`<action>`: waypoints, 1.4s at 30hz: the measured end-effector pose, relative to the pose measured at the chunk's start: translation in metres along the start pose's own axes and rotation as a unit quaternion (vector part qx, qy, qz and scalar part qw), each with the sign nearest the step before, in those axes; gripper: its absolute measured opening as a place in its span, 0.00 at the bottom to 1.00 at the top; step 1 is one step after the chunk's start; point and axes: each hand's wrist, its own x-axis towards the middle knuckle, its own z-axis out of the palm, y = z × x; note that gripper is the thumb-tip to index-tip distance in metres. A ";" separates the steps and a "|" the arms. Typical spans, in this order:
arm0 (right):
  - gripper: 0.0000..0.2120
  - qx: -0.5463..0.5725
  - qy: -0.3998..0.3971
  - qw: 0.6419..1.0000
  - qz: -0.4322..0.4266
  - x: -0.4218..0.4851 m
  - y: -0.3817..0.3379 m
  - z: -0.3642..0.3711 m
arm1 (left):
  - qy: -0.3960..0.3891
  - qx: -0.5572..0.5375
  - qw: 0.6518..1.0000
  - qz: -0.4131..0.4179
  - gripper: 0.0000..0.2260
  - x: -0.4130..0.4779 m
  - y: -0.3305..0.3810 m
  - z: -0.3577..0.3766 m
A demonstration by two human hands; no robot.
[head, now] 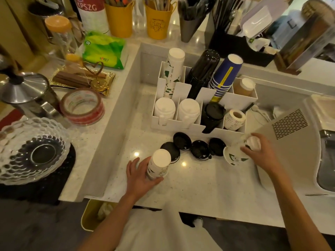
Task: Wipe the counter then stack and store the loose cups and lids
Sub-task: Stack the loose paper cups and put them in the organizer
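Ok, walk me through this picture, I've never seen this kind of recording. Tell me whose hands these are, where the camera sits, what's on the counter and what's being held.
There is no machine here: a person wears one camera on the head, looking down at their own bare hands. The left hand grips an upside-down paper cup standing on the pale counter. The right hand holds another cup tipped on its side, mouth toward the camera. Between them lie four loose black lids. Behind sits a white organizer with stacked cups and lids in its compartments. On the raised ledge at left are a tape roll and a glass dish.
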 end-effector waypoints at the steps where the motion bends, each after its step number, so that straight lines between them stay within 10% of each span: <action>1: 0.30 0.061 0.004 0.998 0.003 -0.009 -0.007 -0.004 | -0.001 0.000 1.000 0.001 0.41 0.000 0.000 0.000; 7: 0.27 0.411 -0.066 0.906 0.072 -0.077 -0.039 0.033 | -0.010 0.024 1.000 0.007 0.40 -0.001 0.004 -0.003; 17: 0.29 0.469 -0.129 0.869 0.087 -0.125 -0.057 0.081 | -0.002 0.023 1.000 0.005 0.41 -0.002 0.006 -0.005; 24: 0.32 0.429 -0.135 0.892 0.046 -0.117 -0.089 0.074 | 0.006 0.019 1.000 0.007 0.40 -0.002 0.007 -0.005; 36: 0.32 0.079 -0.113 0.929 -0.343 -0.127 -0.205 0.083 | -0.022 0.036 0.999 0.003 0.43 0.001 0.008 -0.005; 42: 0.34 -0.021 -0.134 0.941 -0.309 -0.136 -0.194 0.133 | -0.032 0.032 0.999 -0.015 0.44 0.000 0.010 -0.008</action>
